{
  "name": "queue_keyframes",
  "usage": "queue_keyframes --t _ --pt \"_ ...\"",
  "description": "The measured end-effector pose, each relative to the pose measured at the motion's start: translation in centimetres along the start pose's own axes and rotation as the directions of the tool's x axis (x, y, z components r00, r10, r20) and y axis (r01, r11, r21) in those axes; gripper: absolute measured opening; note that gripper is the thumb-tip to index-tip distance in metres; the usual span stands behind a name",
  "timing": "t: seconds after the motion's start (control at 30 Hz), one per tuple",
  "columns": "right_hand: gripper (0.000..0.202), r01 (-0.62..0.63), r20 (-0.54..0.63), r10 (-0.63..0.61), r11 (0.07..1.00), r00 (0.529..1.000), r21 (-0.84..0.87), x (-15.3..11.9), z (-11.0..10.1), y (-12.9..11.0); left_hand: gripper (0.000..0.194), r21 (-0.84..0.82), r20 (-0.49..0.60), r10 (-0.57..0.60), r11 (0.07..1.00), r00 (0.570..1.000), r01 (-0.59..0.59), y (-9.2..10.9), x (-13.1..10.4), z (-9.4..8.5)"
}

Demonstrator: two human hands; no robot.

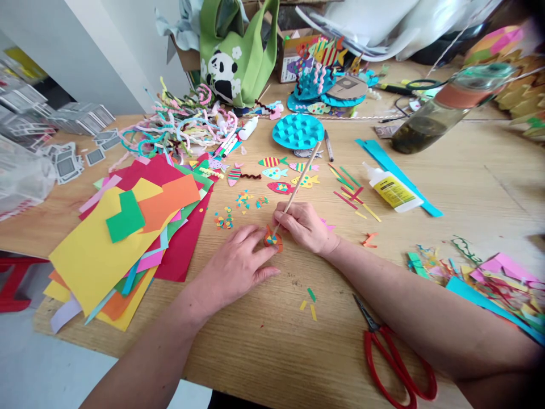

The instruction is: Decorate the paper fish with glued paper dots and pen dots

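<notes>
A small orange paper fish (279,244) with blue and yellow pieces on it lies on the wooden table. The fingers of my left hand (238,264) rest on its left and lower edge, steadying it, with the thumb stretched out below. My right hand (304,224) grips a thin wooden stick (303,176) like a pen, its lower tip touching the fish. Just behind are several finished-looking paper fish (276,173) in different colours. Small heaps of paper confetti (223,218) lie to the left of the fish.
Stacked coloured paper (89,250) covers the left side. Red-handled scissors (387,352) lie under my right forearm. A glue bottle (395,190), paper strips (351,190) and a tilted-looking drink bottle (447,108) are at the right. Pipe cleaners (179,125) and a green panda bag (240,57) stand behind.
</notes>
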State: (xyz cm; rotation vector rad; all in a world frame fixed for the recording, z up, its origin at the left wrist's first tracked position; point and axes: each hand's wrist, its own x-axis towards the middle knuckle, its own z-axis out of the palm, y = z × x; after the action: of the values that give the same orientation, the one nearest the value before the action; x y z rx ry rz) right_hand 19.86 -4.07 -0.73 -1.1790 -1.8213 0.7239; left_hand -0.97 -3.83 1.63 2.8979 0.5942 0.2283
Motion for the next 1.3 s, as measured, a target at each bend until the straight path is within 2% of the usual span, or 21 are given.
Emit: queue_keyframes --t 0.3,0.4,0.5,0.6,0.9,1.0,1.13,1.23,1.3 --pt "0.033 -0.020 -0.088 0.027 0.997 0.996 0.078 -0.3 0.1 0.3 0.038 -0.010 0.004 -0.007 1.000 1.000 0.007 0.0 0.0 0.0" --pt "0.034 -0.004 -0.206 0.023 0.996 0.978 0.092 -0.4 0.2 0.3 0.037 -0.020 0.006 -0.011 1.000 1.000 0.012 0.1 0.1 -0.1" --pt "0.037 -0.004 -0.335 0.032 0.996 0.942 0.085 -0.5 0.3 0.3 0.036 -0.026 0.017 -0.022 0.999 1.000 0.022 0.2 0.1 -0.3" --pt "0.043 -0.051 -0.381 0.076 0.996 0.922 0.075 -0.5 0.3 0.2 0.035 -0.029 0.030 -0.032 0.999 0.999 0.033 0.3 0.2 -0.5" --pt "0.051 -0.116 -0.387 0.153 0.986 0.909 0.117 0.4 0.2 -1.3 0.031 -0.054 -0.048 -0.015 0.998 0.999 0.012 -0.2 -0.2 0.0" --pt "0.048 -0.095 -0.342 0.113 0.993 0.933 0.070 1.4 -0.1 -1.7 0.029 -0.075 -0.076 -0.010 0.997 0.997 0.004 -0.5 -0.3 0.4" --pt "0.044 -0.060 -0.215 0.046 0.996 0.976 -0.061 2.7 -1.3 -2.9 0.028 -0.073 -0.081 -0.002 0.997 0.997 -0.004 -0.8 -0.4 0.5" --pt "0.037 -0.178 -0.135 0.163 0.978 0.977 -0.105 3.2 -2.0 -3.8 0.026 -0.079 -0.083 -0.016 0.997 0.996 0.010 -0.8 -0.5 0.3" --pt "0.036 -0.305 -0.072 0.296 0.923 0.952 -0.235 3.1 -2.1 -4.1 0.026 -0.087 -0.070 -0.036 0.996 0.997 0.030 -0.6 -0.7 0.0"
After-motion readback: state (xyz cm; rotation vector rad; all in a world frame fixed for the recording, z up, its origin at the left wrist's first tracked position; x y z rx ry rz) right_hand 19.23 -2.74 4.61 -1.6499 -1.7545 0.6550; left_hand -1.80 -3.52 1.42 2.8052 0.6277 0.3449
